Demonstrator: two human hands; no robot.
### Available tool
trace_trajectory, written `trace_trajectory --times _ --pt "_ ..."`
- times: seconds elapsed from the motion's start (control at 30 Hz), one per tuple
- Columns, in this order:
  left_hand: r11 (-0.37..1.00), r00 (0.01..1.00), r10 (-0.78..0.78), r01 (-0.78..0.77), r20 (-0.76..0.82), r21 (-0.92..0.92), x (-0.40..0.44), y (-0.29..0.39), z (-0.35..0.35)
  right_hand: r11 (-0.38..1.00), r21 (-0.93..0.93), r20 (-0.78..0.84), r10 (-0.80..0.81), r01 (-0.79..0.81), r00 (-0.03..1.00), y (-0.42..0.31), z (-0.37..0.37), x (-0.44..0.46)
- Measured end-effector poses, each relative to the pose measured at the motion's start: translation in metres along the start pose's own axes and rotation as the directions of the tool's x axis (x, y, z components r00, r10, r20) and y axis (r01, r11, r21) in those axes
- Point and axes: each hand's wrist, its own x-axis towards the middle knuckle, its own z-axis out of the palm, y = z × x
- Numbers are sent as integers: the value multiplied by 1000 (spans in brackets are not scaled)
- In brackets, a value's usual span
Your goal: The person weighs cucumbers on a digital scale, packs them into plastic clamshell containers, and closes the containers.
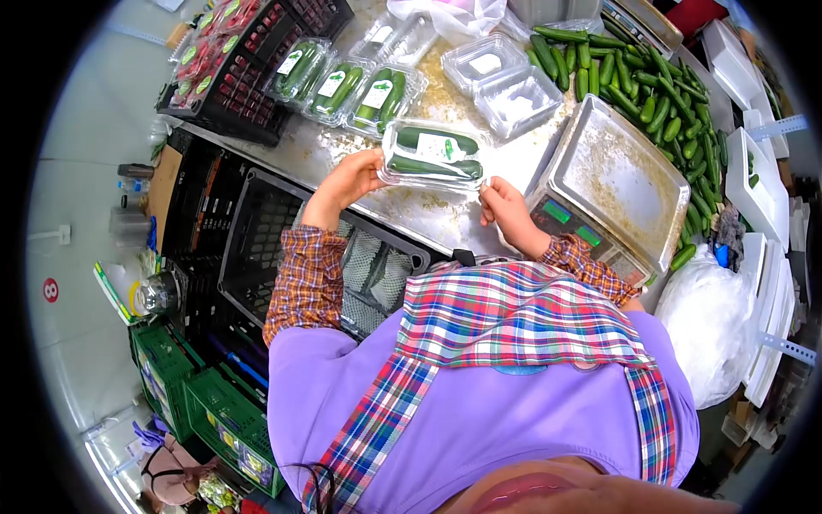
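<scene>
A clear plastic box of cucumbers [434, 155] with a white label on its lid is held over the metal table [402, 210]. My left hand [353, 177] is closed on the box's left end. At its lower right corner, my right hand [505, 206] has its fingers pinched together at the edge; whether they grip the box or something small is too small to tell. Just behind stand more labelled boxes of cucumbers [378, 98]. Open empty clear boxes [516, 98] lie behind and to the right.
On the right is a scale with a metal tray [623, 184], and beyond it a large heap of cucumbers [659, 98]. A black crate of red packs [248, 77] stands at the back left. Below the table's left edge is a black crate [257, 248] holding netted packs.
</scene>
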Motion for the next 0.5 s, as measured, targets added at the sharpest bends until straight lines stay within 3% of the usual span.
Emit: trace_trajectory --times 0.07,0.23,0.37,0.4,0.5 --pt "998 998 62 -62 -31 0 -4 4 6 998 38 35 -56 55 998 -13 10 -4" --pt "992 991 98 -90 -96 88 -13 12 16 982 -136 162 -108 131 981 -39 19 20" --pt "979 978 160 -175 -137 -108 0 25 -2 994 -41 182 -94 103 979 -68 26 32" --pt "977 946 170 -198 -275 -79 -7 40 11 993 -28 152 -112 117 982 -70 28 31" --pt "943 888 258 -317 -380 -102 8 65 -16 990 -63 130 -115 124 985 -60 21 26"
